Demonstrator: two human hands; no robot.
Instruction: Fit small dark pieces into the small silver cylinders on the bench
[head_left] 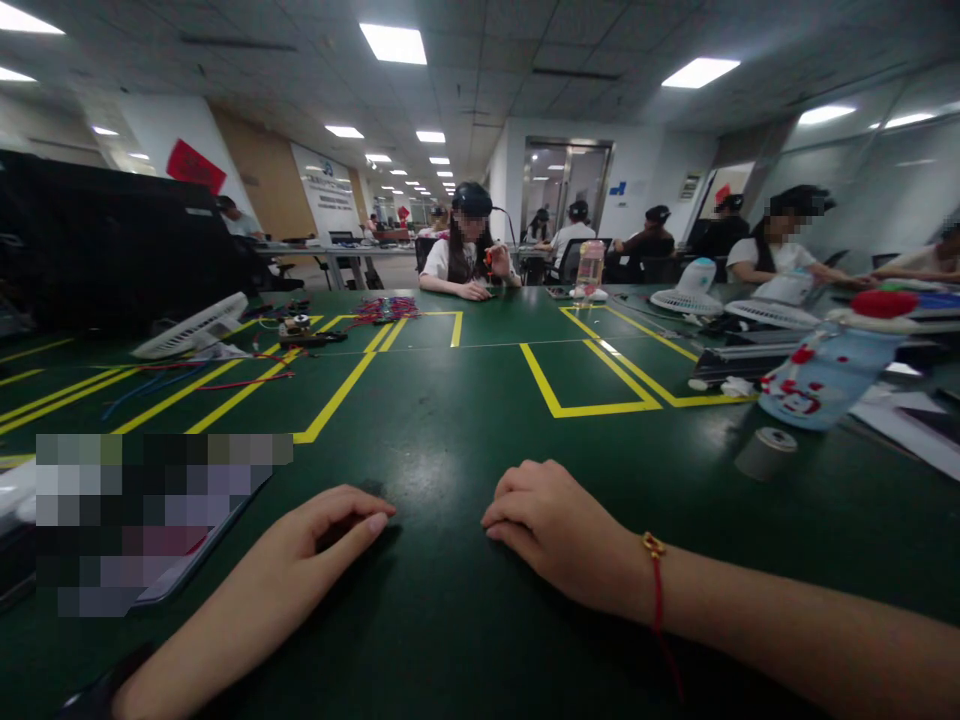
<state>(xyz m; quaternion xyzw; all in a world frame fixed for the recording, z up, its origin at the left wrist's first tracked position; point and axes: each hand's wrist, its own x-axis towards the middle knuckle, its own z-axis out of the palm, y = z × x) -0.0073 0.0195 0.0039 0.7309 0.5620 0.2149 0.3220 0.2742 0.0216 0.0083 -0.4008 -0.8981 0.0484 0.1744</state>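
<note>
Both of my hands rest on the dark green tabletop (442,430), some way apart. My left hand (337,525) lies at the lower centre-left with thumb and fingers slightly apart and nothing between them. To its left is a flat item with a blurred, pixelated surface (225,510). My right hand (551,530) is loosely curled, its fingers pressed together; whatever may be under them is hidden. A red cord bracelet with a gold charm (654,545) circles the right wrist.
On the right stand a blue bottle with a red top (829,370) and a small grey cylinder (766,453). White fans (195,328) and wires (384,310) lie farther back. A person (457,262) sits across the table. Yellow tape (607,411) marks the surface.
</note>
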